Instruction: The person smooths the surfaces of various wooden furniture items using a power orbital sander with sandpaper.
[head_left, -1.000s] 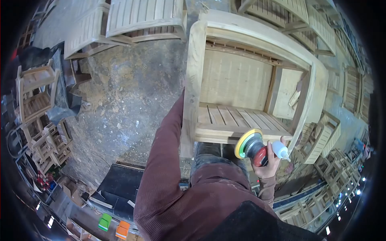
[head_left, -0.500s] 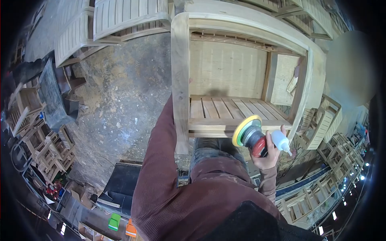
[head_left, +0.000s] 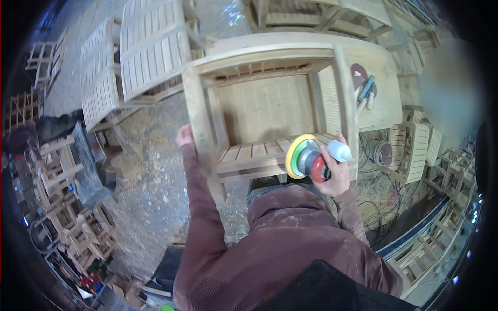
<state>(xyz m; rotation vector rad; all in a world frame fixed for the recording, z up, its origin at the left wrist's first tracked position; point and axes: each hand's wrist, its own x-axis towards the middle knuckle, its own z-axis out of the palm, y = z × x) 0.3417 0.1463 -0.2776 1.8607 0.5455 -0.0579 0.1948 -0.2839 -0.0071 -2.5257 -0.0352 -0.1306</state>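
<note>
A: Right hand (head_left: 337, 173) is wrapped around the sander (head_left: 307, 158), a stubby red and grey body with a round yellow-rimmed green pad, and a small white bottle (head_left: 340, 152) is pinched in the same grasp.

B: Where's the pad sitting?

A: Tilted on edge against the front slats of the wooden chair frame (head_left: 259, 103). Pale raw timber, flat rails, a slatted panel low down.

B: And the left hand (head_left: 183, 136)?

A: Up on the frame's left post, touching the outer edge; I can't tell if the fingers close around it.

B: What's around?

A: The frame lies across a worktop (head_left: 381, 98) with a dark round sanding disc (head_left: 358, 72) and some tools on it. Slatted seat panels (head_left: 140, 57) beyond, a gritty, dusty floor (head_left: 150, 176), stacked wooden frames (head_left: 62, 197) to the left, cables right.
</note>
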